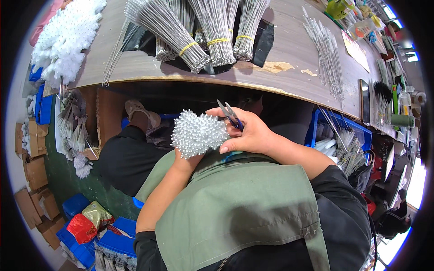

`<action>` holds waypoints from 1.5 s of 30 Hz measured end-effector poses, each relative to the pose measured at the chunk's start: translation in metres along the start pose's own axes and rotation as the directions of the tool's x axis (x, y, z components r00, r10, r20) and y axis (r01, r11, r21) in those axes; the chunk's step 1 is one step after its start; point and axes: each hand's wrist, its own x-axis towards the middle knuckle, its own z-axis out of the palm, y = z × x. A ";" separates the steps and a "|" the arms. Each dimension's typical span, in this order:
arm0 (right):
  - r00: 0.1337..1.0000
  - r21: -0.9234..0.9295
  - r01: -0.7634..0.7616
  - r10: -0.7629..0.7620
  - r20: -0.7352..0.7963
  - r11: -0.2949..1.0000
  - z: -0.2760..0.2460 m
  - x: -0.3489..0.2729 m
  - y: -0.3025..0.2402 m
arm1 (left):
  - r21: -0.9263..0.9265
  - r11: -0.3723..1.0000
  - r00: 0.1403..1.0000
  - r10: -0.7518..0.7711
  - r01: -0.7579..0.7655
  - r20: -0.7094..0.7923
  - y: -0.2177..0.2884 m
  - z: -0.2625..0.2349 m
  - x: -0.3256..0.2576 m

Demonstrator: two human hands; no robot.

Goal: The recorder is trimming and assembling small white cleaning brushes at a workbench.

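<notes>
Left hand (183, 158) mostly hidden, fingers closed around white bristly brush head (199, 133), right hand (246, 133) touching it, fingers gripping small blue-handled snips (231, 115), below the workbench's (289, 54) near edge

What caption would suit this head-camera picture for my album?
Right hand with small blue-handled snips beside a white bristly brush head over the left hand.
</notes>
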 end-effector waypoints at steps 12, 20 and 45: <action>0.999 0.075 -0.032 0.030 0.023 0.997 -0.003 0.001 0.004 | -0.127 0.989 0.997 -0.073 0.074 0.016 -0.012 0.004 0.000; 1.000 -0.031 0.006 -0.005 0.028 0.999 -0.001 0.000 0.005 | -0.891 0.384 0.906 -0.418 0.241 0.065 -0.015 0.011 -0.011; 0.999 -0.076 -0.004 0.007 0.042 0.997 -0.005 -0.007 0.012 | -0.384 0.923 0.935 -0.157 0.025 -0.317 -0.003 0.000 0.003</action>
